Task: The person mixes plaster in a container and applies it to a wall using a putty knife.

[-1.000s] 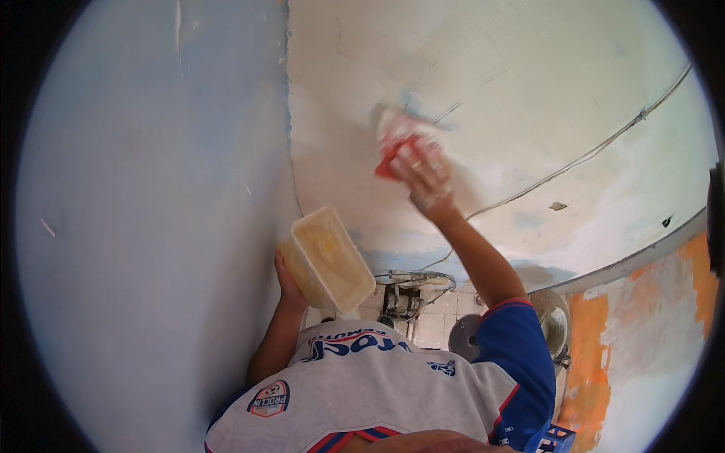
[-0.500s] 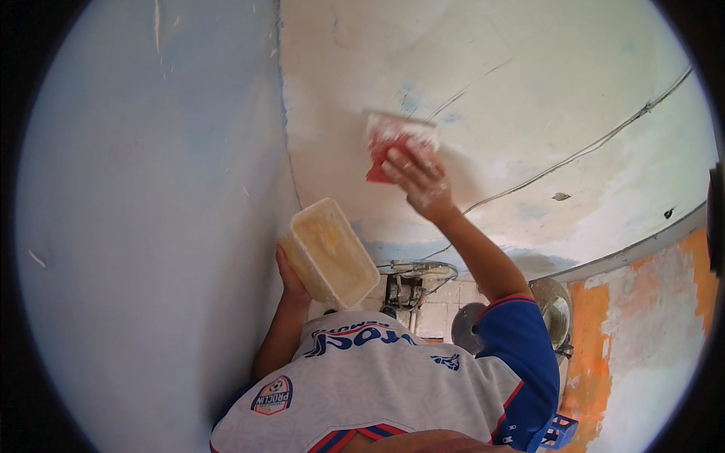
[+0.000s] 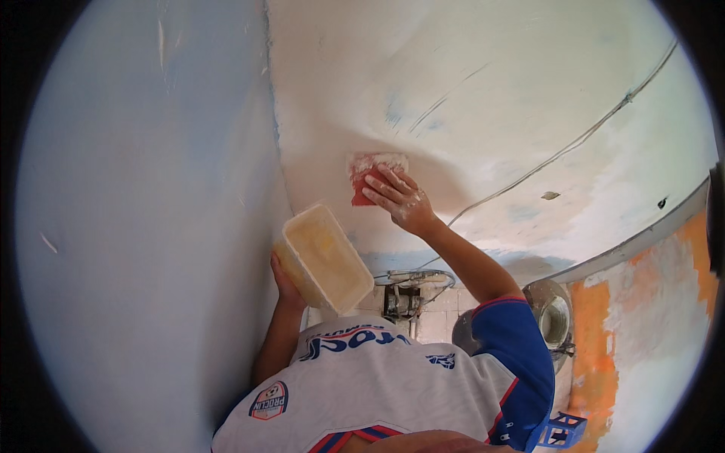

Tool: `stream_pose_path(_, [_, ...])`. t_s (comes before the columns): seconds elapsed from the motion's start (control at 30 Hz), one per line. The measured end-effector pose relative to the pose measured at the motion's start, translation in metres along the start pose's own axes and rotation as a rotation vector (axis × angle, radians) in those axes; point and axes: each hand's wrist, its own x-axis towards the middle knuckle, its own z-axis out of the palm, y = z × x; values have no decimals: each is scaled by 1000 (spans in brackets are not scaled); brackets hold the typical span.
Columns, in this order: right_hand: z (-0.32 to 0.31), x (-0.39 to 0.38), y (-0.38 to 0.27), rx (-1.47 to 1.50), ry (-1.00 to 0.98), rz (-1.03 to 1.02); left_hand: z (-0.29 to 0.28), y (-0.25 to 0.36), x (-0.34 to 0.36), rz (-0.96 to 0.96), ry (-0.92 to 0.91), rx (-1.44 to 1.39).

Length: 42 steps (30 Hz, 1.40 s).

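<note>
My right hand [image 3: 404, 200] presses a flat red putty spreader [image 3: 365, 180], smeared with white paste, against the pale wall [image 3: 340, 83] in front of me. Its fingers lie over the spreader's face. Down to the left, my left hand [image 3: 285, 279] grips a rectangular cream plastic tub [image 3: 332, 260] by its side and underside. The tub is tilted so that its inside shows, coated with pale residue and a yellowish patch. Bluish patches and thin dark scratches mark the wall above the spreader.
A blue-grey wall [image 3: 143, 226] stands close on my left. A loose cable [image 3: 559, 155] runs across the front wall. Below are a dusty metal-framed device [image 3: 402, 300], a round basin-like object [image 3: 555, 317] and a blue plastic crate [image 3: 565, 430]. Orange paint [image 3: 593, 332] peels at right.
My right hand has drawn the spreader down the wall and slightly left, nearer the tub. The tub, in my left hand, has barely shifted.
</note>
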Motion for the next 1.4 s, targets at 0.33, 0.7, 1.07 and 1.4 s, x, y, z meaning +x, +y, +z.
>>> stream_pose_path(0.33, [-98,56,101,-397,532,319,-9,-8,-6,-40,17,29])
stream_pose_path(0.7, [-56,-1,47,-129,403,122,-3,-42,-5,14,67,1])
stream_pose_path(1.07, [-24,-17,60,-137,300,208,36,-60,-6,129,17,-8])
stream_pose_path(1.4, [2,-80,-15,312,216,367,34,-72,-27,222,142,24])
